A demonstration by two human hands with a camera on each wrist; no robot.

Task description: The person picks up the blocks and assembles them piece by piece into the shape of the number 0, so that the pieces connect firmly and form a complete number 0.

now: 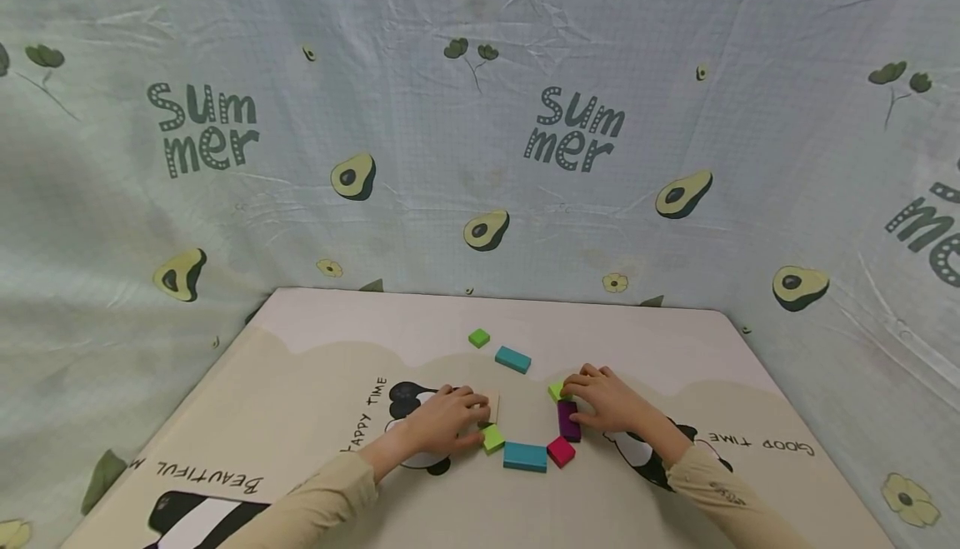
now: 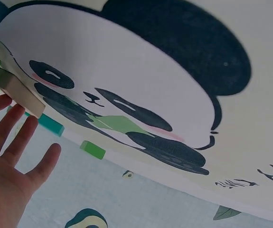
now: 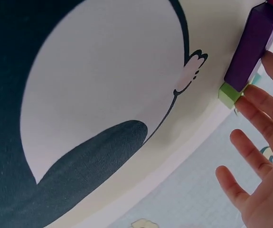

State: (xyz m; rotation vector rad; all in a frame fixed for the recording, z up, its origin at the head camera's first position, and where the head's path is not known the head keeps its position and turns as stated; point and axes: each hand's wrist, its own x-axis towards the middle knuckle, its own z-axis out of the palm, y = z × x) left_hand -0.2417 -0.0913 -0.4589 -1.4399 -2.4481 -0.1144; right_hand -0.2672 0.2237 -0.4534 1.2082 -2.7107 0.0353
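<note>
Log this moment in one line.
left hand: touching beige block | right hand: touching purple block | red block: untouched | far teal block: untouched

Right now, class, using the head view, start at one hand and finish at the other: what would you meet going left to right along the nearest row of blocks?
Bare left hand → lime-green block → teal-blue rectangular block → red block → bare right hand.
</note>
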